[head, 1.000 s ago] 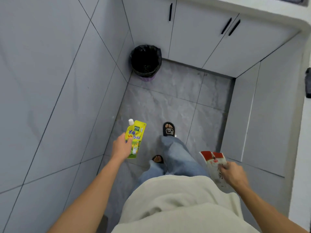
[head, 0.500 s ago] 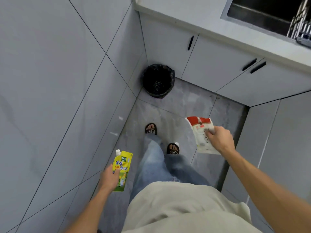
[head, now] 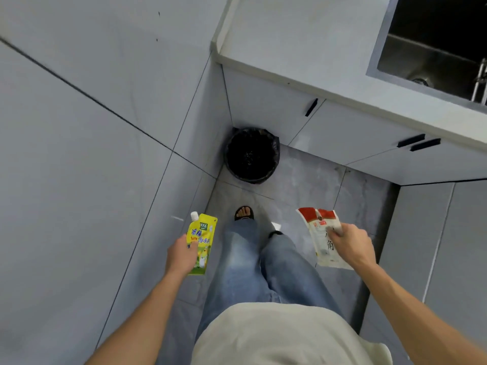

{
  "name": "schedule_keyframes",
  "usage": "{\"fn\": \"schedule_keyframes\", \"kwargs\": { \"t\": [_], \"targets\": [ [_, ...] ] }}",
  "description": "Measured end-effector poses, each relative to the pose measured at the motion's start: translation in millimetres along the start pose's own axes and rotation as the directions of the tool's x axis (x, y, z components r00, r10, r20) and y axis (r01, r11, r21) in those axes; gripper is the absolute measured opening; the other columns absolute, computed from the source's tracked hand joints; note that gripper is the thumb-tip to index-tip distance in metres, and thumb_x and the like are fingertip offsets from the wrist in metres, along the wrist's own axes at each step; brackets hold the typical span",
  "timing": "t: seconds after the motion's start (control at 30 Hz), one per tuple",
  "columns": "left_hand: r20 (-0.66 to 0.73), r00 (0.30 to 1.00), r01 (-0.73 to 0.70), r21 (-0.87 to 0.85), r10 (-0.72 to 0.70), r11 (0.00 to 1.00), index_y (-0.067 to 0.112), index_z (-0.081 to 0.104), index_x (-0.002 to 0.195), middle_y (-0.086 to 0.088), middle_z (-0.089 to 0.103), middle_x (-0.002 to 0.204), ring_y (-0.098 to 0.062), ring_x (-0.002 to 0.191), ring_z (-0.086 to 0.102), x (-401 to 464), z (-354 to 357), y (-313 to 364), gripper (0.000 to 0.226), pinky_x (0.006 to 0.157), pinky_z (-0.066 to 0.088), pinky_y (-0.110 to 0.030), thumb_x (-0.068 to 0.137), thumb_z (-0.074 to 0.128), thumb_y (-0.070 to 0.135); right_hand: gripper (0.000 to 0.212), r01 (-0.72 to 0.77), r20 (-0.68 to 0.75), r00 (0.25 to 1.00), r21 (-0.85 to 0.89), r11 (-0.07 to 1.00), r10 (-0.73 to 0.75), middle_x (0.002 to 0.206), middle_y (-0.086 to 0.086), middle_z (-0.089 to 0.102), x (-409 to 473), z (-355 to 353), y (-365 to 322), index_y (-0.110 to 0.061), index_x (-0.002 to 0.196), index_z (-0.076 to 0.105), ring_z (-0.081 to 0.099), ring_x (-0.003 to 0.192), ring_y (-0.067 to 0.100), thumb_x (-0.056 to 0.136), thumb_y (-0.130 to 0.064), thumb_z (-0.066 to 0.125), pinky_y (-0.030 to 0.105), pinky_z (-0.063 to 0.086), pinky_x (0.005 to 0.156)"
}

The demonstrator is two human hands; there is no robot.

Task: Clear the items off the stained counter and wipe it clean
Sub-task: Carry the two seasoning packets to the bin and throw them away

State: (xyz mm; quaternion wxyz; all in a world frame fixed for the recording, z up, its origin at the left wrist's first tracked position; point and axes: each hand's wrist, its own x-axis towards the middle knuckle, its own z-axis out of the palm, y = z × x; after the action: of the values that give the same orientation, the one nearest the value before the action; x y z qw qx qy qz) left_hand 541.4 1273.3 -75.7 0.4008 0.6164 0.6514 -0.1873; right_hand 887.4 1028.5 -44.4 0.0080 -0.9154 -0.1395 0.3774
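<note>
Pale bench (head: 303, 40) filled the upper right of the frame, black-lined bin (head: 251, 155) sat at centre, white-and-red packet (head: 320, 233) gripped by right hand (head: 351, 245) at right, yellow spouted pouch (head: 202, 239) clasped by left hand (head: 181, 255) at lower centre-left

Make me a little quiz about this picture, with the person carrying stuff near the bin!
1. True or false: the left hand holds a yellow pouch with a white cap.
2. Where does the trash bin stand?
A. In the floor corner, by the wall and cabinets
B. Inside the sink
C. On the counter
3. Fill in: the right hand grips a white packet whose top is coloured ____.

Key: 1 true. 2 A. 3 red.
</note>
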Motion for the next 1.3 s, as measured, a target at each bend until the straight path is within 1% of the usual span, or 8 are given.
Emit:
{"fn": "schedule_keyframes", "kwargs": {
  "t": [0.3,0.47,0.57,0.8,0.9,0.97,1.13,1.3],
  "targets": [
    [0.041,0.998,-0.028,-0.188,0.037,0.982,0.019,0.065,0.091,0.000,0.068,0.082,-0.027,0.076,0.066,136.5,11.7,138.0,0.013,0.066,0.050,-0.033,0.100,0.057,0.014,0.021,-0.085,0.045,0.996,0.191,0.978,0.078,0.076,-0.008,0.070,109.9,19.6,-66.2,-0.021,0.096,0.073,0.066,0.067,0.014,0.098,-0.036,0.059,0.032,0.053,0.061],
    [0.070,0.997,-0.004,-0.327,0.028,0.945,0.021,0.065,0.082,0.006,0.068,0.074,-0.019,0.070,0.063,230.6,69.5,183.7,0.025,0.061,0.049,-0.025,0.099,0.053,0.007,0.012,-0.027,0.100,0.995,0.394,0.919,-0.013,0.084,-0.008,0.073,215.5,61.7,-131.8,-0.030,0.095,0.068,0.072,0.081,0.019,0.098,-0.024,0.059,0.045,0.062,0.077],
    [0.065,0.998,0.007,-0.370,0.019,0.929,0.021,0.065,0.082,0.001,0.072,0.080,-0.022,0.075,0.068,291.4,106.3,195.6,0.023,0.066,0.050,-0.028,0.097,0.052,0.010,0.014,0.063,0.059,0.994,0.393,0.917,-0.094,0.084,-0.012,0.069,281.2,96.3,-164.3,-0.028,0.101,0.067,0.067,0.075,0.014,0.100,-0.022,0.055,0.026,0.052,0.062],
    [0.098,0.995,0.073,-0.513,-0.026,0.855,0.025,0.070,0.078,0.001,0.076,0.085,-0.028,0.085,0.073,411.7,184.6,197.4,0.022,0.083,0.060,-0.041,0.091,0.057,0.013,0.033,0.079,0.048,0.992,0.464,0.883,-0.115,0.123,0.006,0.068,408.2,184.8,-210.6,-0.017,0.133,0.059,0.065,0.111,0.031,0.103,-0.021,0.049,0.031,0.046,0.084],
    [0.072,0.997,0.057,-0.527,-0.022,0.848,0.024,0.070,0.080,0.002,0.075,0.087,-0.028,0.089,0.073,444.2,212.3,195.6,0.022,0.071,0.056,-0.030,0.095,0.060,0.012,0.034,0.048,0.092,0.991,0.462,0.885,-0.102,0.128,0.011,0.067,446.4,219.2,-219.3,-0.015,0.136,0.057,0.063,0.117,0.036,0.103,-0.021,0.049,0.034,0.049,0.087],
    [0.077,0.997,0.052,-0.534,-0.013,0.844,0.023,0.073,0.091,0.000,0.075,0.093,-0.029,0.097,0.073,461.0,229.5,194.7,0.019,0.071,0.053,-0.029,0.100,0.060,0.013,0.036,0.029,0.140,0.985,0.450,0.893,-0.102,0.130,0.012,0.066,464.1,236.2,-221.4,-0.013,0.137,0.054,0.062,0.119,0.036,0.102,-0.020,0.052,0.037,0.050,0.092],
    [0.190,0.982,0.118,-0.546,-0.015,0.829,0.011,0.053,0.154,-0.010,0.066,0.139,-0.028,0.129,0.063,474.9,245.5,186.7,0.048,0.116,0.050,-0.045,0.106,0.058,0.015,0.058,0.054,0.186,0.973,0.397,0.916,-0.138,0.145,0.014,0.058,470.4,249.2,-207.5,-0.011,0.155,0.035,0.054,0.134,0.037,0.101,-0.017,0.055,0.043,0.045,0.113],
    [0.200,0.978,0.176,-0.605,-0.066,0.776,0.011,0.063,0.135,-0.004,0.071,0.101,-0.017,0.089,0.068,413.9,216.5,167.7,0.032,0.076,0.056,-0.032,0.104,0.058,0.007,0.040,0.113,0.151,0.971,0.393,0.912,-0.185,0.130,0.008,0.068,413.9,217.9,-167.0,-0.018,0.143,0.056,0.064,0.119,0.027,0.104,-0.018,0.053,0.035,0.052,0.103]
  ]
}}
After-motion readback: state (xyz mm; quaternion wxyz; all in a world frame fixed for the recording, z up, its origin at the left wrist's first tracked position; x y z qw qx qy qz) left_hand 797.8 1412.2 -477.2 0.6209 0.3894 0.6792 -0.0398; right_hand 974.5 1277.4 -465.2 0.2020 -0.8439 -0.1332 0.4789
